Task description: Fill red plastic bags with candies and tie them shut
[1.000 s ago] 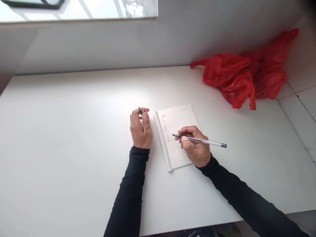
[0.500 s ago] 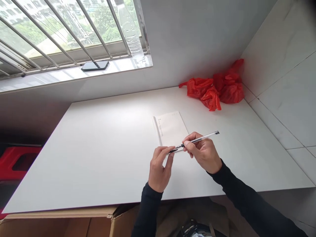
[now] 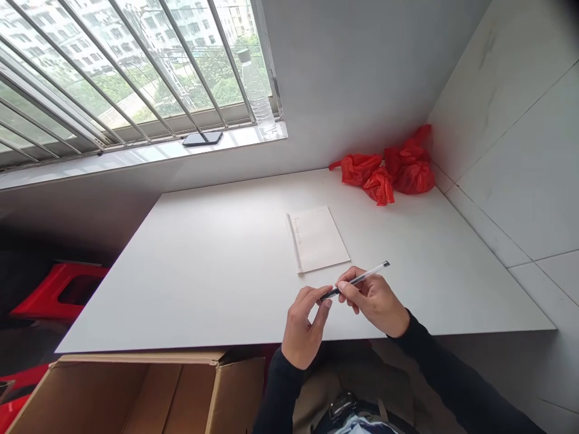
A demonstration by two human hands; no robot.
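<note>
Above the table's near edge, my right hand (image 3: 374,303) pinches the clear barrel of a pen (image 3: 371,272), its back end pointing up to the right. My left hand (image 3: 304,328) holds the black pen cap (image 3: 329,295) between thumb and fingertips. Cap and pen now meet in one line, and the pen's tip is hidden. How far the cap sits on cannot be made out. Just beyond my hands, a notebook (image 3: 322,241) with a pale cover lies closed on the white table (image 3: 212,265), touched by neither hand.
Red plastic bags (image 3: 409,166) lie in the table's far right corner. On the window sill are a phone (image 3: 202,139) and a clear bottle (image 3: 259,96). An open cardboard box (image 3: 181,392) stands below the near edge, with a red stool (image 3: 67,289) at the left.
The bare pen tip, visible before beside the cap, has gone into it. Both hands now appear nearer the table's front edge, off the notebook, and the camera view has shifted.
</note>
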